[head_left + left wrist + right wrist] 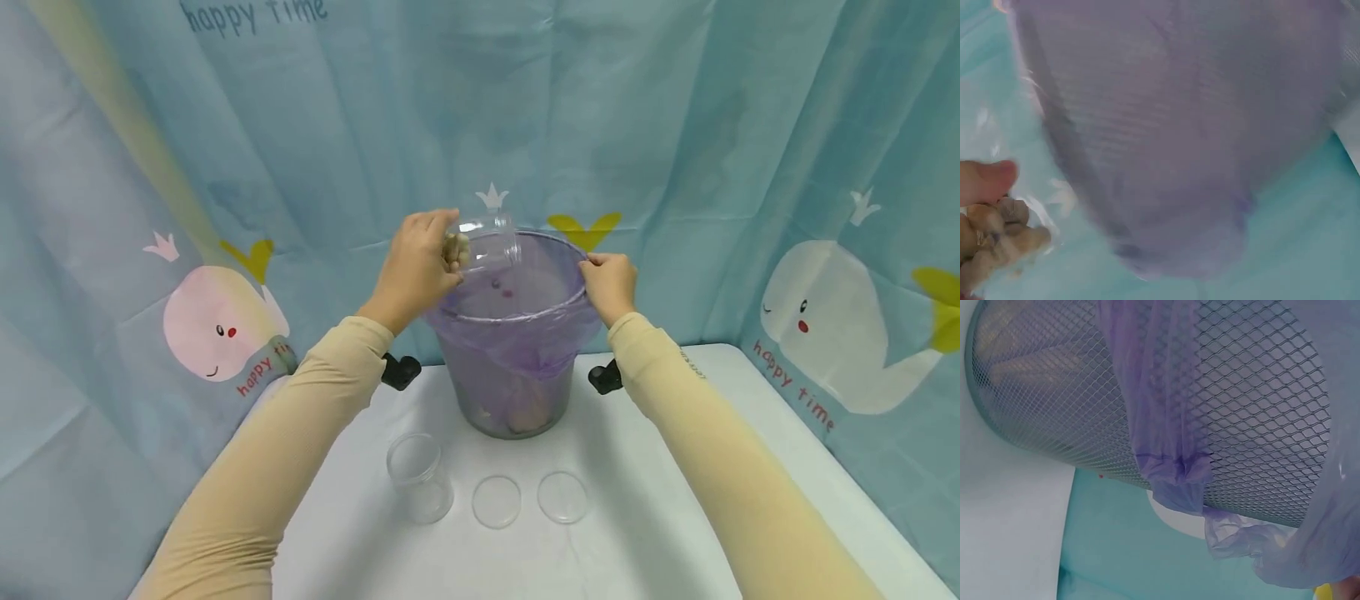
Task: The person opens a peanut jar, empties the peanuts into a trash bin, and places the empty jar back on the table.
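Note:
My left hand grips a clear plastic jar, tipped on its side over the left part of a bin's mouth. Pale brown lumps lie at the jar's base end; the left wrist view shows these lumps beside my thumb, their kind unclear. The wire mesh bin stands upright, lined with a purple plastic bag folded over its rim. At the right side of that rim, my right hand pinches the edge and bag. Something pale at the bin's bottom shows faintly through the mesh.
On the white table, a second clear jar stands in front of the bin. Two clear round lids lie flat to its right. A blue printed curtain hangs close behind the bin and along both sides.

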Demonstrator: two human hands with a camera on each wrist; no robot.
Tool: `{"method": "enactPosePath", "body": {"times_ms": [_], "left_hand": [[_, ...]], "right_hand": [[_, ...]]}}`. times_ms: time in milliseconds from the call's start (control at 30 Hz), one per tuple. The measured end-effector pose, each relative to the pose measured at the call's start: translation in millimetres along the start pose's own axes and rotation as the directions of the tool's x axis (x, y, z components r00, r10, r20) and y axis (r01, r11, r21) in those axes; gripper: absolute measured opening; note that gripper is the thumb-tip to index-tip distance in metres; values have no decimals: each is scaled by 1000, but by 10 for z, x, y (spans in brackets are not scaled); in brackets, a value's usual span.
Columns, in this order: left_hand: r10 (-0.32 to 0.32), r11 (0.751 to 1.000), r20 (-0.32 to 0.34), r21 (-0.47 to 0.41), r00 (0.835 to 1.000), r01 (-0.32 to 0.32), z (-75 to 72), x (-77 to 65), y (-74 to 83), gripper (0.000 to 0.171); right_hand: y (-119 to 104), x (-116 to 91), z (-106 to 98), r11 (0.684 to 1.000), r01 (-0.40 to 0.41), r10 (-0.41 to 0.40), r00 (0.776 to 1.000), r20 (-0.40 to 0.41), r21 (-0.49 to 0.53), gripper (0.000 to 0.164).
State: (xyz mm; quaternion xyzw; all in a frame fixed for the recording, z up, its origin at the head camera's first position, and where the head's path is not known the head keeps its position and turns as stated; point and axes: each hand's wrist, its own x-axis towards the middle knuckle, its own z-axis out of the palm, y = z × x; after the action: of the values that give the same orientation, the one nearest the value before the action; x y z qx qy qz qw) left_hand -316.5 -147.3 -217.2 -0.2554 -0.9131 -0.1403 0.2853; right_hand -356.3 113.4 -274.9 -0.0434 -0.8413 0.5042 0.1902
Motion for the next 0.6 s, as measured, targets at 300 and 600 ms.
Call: {"method": "enactPosePath", "body": {"times_ms": [300,600], "left_hand": [[-9,1000,60,7,998,9,23,-48,-37,74],[33,999,94,26,995,-36,-37,-25,-37,66]], "right_hand": [[-26,-16,72,1000,6,-6,1000,2,-2,35],[-68,-27,87,1000,13,-12,1000,-7,9,35]]}}
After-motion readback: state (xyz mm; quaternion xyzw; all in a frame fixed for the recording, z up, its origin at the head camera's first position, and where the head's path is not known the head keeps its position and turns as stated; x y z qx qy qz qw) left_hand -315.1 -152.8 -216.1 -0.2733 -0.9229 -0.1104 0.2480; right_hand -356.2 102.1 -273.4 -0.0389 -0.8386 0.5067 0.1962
